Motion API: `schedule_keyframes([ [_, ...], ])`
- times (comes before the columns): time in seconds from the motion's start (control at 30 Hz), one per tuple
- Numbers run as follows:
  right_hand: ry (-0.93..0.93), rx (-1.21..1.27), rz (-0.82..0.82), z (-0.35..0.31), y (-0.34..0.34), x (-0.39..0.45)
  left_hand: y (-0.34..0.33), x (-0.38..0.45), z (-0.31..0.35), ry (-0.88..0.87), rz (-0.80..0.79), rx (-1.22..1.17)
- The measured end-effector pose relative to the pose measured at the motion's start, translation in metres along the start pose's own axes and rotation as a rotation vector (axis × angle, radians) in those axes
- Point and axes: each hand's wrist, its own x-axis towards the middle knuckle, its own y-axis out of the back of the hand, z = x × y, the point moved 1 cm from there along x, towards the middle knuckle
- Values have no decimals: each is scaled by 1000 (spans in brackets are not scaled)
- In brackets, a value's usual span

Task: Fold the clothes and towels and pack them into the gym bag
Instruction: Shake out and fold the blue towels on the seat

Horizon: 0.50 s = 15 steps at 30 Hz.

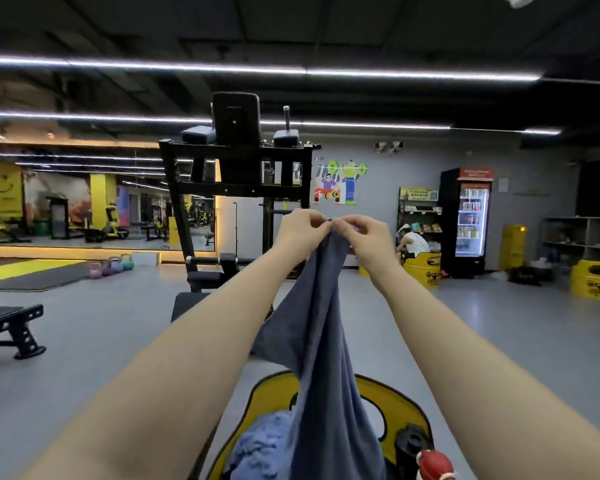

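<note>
The grey-blue towel point(321, 341) is hanging as one long drape, its long axis running straight down from the hands toward the yellow table point(392, 403) underneath the person. Its top edge is bunched into a narrow point where both hands are meeting, and the cloth is widening lower down into loose vertical folds, with one flap spreading toward the left arm. The fabric looks soft, matte and limp, not yet squared up.

Beneath the towel, at its lower left, a crumpled lighter-blue cloth point(260, 445) is lying on the table. At the towel's lower right a dark bottle point(411, 445) is standing beside a red rounded object point(435, 462). No gym bag is clearly showing.

The left hand point(300, 230) is pinching the towel's upper edge between thumb and fingertips; the right hand point(368, 237) is pinching the same edge just beside it, the two nearly touching. Both are equally close to the cloth, raised high above the table. The fold probably calls for the hands drawing apart along that edge to spread the cloth flat.
</note>
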Motion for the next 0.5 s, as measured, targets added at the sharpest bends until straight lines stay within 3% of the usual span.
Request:
schedule_keyframes([
  [0.33, 138, -132, 129, -64, 20, 0, 33, -15, 52, -94, 114, 47],
  [0.5, 162, -203, 115, -76, 27, -6, 46, -24, 53, -56, -39, 80],
])
